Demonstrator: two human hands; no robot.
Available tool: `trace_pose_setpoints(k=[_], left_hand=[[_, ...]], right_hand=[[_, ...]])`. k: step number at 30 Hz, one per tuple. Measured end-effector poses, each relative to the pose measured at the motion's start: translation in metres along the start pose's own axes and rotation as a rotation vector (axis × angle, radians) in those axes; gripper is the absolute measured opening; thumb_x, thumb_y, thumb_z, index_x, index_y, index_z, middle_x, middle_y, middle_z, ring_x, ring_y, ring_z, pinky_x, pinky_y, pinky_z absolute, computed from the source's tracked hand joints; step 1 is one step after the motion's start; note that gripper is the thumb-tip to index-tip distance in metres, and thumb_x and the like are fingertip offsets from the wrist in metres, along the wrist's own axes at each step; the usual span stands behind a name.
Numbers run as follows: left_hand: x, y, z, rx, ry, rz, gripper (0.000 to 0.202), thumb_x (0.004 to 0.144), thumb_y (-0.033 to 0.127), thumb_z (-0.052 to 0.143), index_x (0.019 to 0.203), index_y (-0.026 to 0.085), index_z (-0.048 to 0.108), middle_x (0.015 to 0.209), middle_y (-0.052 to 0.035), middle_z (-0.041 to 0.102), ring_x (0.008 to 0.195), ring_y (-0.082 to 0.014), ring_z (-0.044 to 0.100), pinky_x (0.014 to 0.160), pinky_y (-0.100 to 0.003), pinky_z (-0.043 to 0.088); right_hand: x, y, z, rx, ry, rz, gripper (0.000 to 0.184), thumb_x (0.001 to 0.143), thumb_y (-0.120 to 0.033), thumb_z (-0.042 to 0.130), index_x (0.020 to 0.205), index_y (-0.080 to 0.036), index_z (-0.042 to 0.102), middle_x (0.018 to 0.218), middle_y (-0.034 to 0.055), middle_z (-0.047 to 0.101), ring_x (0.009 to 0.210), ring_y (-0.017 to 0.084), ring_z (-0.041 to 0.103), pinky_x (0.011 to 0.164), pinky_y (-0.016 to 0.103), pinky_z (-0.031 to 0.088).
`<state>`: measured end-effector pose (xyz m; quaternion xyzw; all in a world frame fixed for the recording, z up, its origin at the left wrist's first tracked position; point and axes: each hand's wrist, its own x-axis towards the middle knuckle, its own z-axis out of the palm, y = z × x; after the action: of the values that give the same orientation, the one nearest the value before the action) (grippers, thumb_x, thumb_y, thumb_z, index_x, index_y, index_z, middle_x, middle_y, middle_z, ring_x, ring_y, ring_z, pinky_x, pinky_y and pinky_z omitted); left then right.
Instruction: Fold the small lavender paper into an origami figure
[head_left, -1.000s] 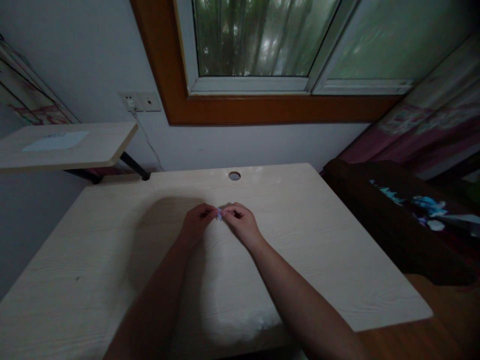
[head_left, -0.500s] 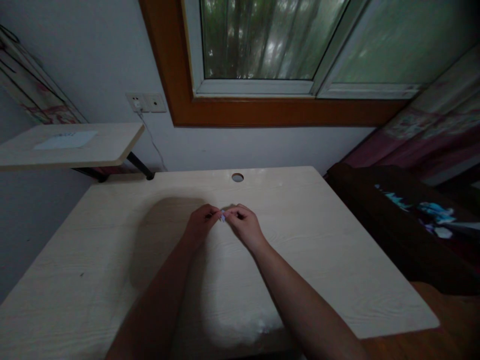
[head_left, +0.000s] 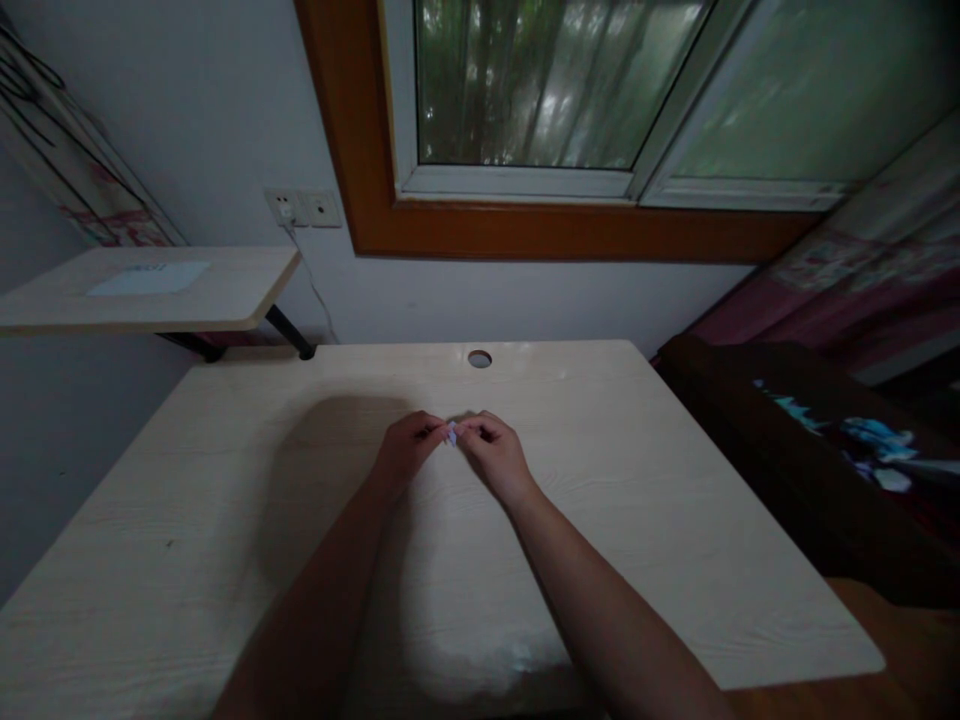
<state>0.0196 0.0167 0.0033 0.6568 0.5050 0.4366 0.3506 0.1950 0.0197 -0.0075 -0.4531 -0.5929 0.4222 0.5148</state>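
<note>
Between my two hands is a small pale lilac, paper-like piece (head_left: 451,434), its kind too small to make out. My left hand (head_left: 405,447) pinches it from the left with thumb and forefinger. From the other side, my right hand (head_left: 495,447) grips it the same way, fingertips almost meeting. Both hands are over the middle of the light wooden desk (head_left: 637,560), and their fingers hide much of the piece.
A round cable hole (head_left: 480,358) lies beyond my hands. At the left stands a raised shelf (head_left: 247,285) with a paper sheet (head_left: 150,279) on it. Right of the desk, a dark piece of furniture (head_left: 720,400) carries bluish items (head_left: 877,440). A window (head_left: 525,180) is ahead.
The view has shifted slightly, so everything sits a little differently in it. Both hands keep their pinch on the lilac piece, which looks slightly turned.
</note>
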Motion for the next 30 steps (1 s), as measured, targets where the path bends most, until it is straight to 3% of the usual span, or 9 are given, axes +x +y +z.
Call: trace_pose_setpoints(k=[16, 30], left_hand=[[-0.0001, 0.0001, -0.0016, 0.037, -0.103, -0.010, 0.019, 0.083, 0.038, 0.066, 0.081, 0.021, 0.073, 0.077, -0.0004, 0.070, 0.072, -0.0159, 0.062, 0.069, -0.026, 0.046], [0.0003, 0.0057, -0.0056, -0.054, -0.109, -0.069, 0.018, 0.083, 0.033, 0.064, 0.076, 0.019, 0.073, 0.075, -0.0004, 0.073, 0.073, -0.0157, 0.064, 0.072, -0.026, 0.048]], right_hand=[[0.0004, 0.0021, -0.0001, 0.070, -0.002, 0.033, 0.020, 0.082, -0.042, 0.071, 0.079, -0.022, 0.073, 0.076, 0.0004, 0.061, 0.072, 0.016, 0.054, 0.069, 0.029, 0.042], [0.0001, -0.0024, -0.0001, 0.083, -0.001, 0.053, 0.019, 0.083, -0.041, 0.071, 0.080, -0.022, 0.074, 0.076, 0.0000, 0.061, 0.071, 0.015, 0.053, 0.068, 0.028, 0.041]])
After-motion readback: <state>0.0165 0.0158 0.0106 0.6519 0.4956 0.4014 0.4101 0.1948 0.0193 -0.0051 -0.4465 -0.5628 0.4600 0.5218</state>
